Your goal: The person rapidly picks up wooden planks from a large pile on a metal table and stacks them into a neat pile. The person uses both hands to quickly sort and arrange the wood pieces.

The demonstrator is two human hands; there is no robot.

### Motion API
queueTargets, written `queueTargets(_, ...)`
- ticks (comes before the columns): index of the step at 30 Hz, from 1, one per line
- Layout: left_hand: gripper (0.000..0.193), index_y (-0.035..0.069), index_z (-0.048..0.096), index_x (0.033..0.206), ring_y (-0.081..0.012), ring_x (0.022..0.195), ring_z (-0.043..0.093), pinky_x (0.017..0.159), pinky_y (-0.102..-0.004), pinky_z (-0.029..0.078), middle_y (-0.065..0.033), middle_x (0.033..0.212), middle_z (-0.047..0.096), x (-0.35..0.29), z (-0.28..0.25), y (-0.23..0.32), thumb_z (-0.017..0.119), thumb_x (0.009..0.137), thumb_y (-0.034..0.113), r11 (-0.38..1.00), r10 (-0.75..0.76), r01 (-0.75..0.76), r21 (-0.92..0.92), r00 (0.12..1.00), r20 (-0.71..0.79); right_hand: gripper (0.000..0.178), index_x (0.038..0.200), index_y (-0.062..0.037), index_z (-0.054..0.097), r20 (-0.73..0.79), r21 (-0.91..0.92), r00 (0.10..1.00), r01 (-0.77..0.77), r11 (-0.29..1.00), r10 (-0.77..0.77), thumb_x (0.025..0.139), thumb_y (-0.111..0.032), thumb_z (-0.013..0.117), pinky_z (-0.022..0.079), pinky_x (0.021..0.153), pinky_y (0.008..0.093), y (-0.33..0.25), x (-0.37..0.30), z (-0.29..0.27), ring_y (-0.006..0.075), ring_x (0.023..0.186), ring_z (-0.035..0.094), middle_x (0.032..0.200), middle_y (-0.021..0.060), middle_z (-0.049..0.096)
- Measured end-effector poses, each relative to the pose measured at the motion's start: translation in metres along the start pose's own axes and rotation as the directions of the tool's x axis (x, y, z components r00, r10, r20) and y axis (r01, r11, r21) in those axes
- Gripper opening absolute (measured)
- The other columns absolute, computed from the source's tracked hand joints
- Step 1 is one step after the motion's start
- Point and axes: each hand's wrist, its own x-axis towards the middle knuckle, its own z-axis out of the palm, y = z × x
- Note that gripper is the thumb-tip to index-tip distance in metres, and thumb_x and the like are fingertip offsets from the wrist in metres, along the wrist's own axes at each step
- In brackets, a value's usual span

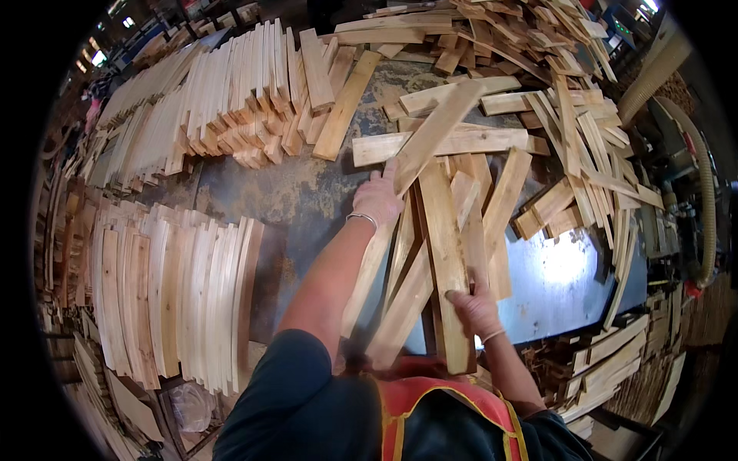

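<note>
My left hand point(378, 198), with a bracelet at its wrist, is closed on the lower end of a wooden plank point(440, 132). That plank slants up and to the right, over a plank lying crosswise point(492, 141). Nearer my body, my right hand point(477, 311) grips the right edge of a long plank point(443, 253), its thumb on top and its other fingers partly hidden. This long plank points away from me above several loose planks point(405, 307) lying at different angles. A shorter piece point(464, 201) rests just right of it.
Upright planks stand in a row point(173, 300) at the near left, with a larger stack point(231, 92) behind. A jumbled heap of planks point(523, 38) covers the far right. The metal tabletop point(538, 296) shows between them. A ribbed hose point(703, 192) hangs at the right.
</note>
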Motion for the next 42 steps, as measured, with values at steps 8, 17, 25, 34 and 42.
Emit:
queueTargets(8,0.094,0.011,0.039,0.165,-0.0158,0.105,0.059,0.09,-0.0289,0.054,-0.0043,0.125,0.058,-0.213,0.04,-0.134,0.071,0.077,-0.001,0.309,0.09,0.067,-0.949,0.991,0.099,0.053,0.144,-0.0032,0.06,0.066,0.112,0.998,-0.003,0.994,-0.005,0.093,-0.007,0.073,0.057,0.088,0.0328,-0.058,-0.055,0.137,0.0179,0.101,0.07,0.119,0.0063,0.073)
queueTargets(17,0.087,0.006,0.043,0.159,-0.0286,0.141,0.048,0.119,-0.0488,0.037,-0.0132,0.153,0.051,-0.4,0.026,-0.281,0.076,0.084,0.033,0.961,-0.269,0.274,-0.022,0.918,-0.292,0.075,0.157,-0.0035,0.04,0.373,-0.563,0.927,0.21,0.799,0.02,0.094,-0.036,0.066,0.049,0.108,0.0514,0.032,-0.046,0.369,0.0491,0.128,0.061,0.139,0.0324,0.063)
queueTargets(25,0.09,0.006,0.043,0.16,-0.0429,0.154,0.033,0.128,-0.0591,0.02,-0.0196,0.162,0.045,-0.398,0.02,-0.327,0.073,0.083,0.04,0.861,-0.195,0.338,0.379,0.909,-0.367,0.085,0.16,-0.0003,0.04,0.673,-0.364,0.737,0.257,0.895,0.062,0.095,-0.046,0.07,0.045,0.115,0.0412,0.011,-0.012,0.362,0.0404,0.137,0.06,0.147,0.028,0.062)
queueTargets(34,0.102,0.007,0.032,0.167,-0.038,0.161,0.026,0.132,-0.0533,0.016,-0.019,0.171,0.035,-0.284,0.086,-0.201,0.069,0.088,0.059,0.979,-0.076,0.095,0.182,0.991,-0.106,0.072,0.148,-0.0029,0.056,-0.395,-0.765,0.801,-0.015,0.644,-0.45,0.09,-0.039,0.077,0.046,0.113,0.047,-0.007,0.022,0.07,0.0419,0.136,0.055,0.146,0.022,0.06)
queueTargets(42,0.112,0.009,0.019,0.171,-0.05,0.159,0.016,0.131,-0.0558,0.011,-0.0322,0.17,0.021,-0.234,0.099,-0.134,0.072,0.085,0.059,0.931,-0.265,0.264,0.253,0.964,-0.029,0.084,0.154,-0.0081,0.05,-0.087,-0.954,0.929,0.026,0.298,-0.36,0.088,-0.055,0.074,0.036,0.119,0.0596,0.015,0.046,0.094,0.0477,0.144,0.045,0.153,0.0209,0.053)
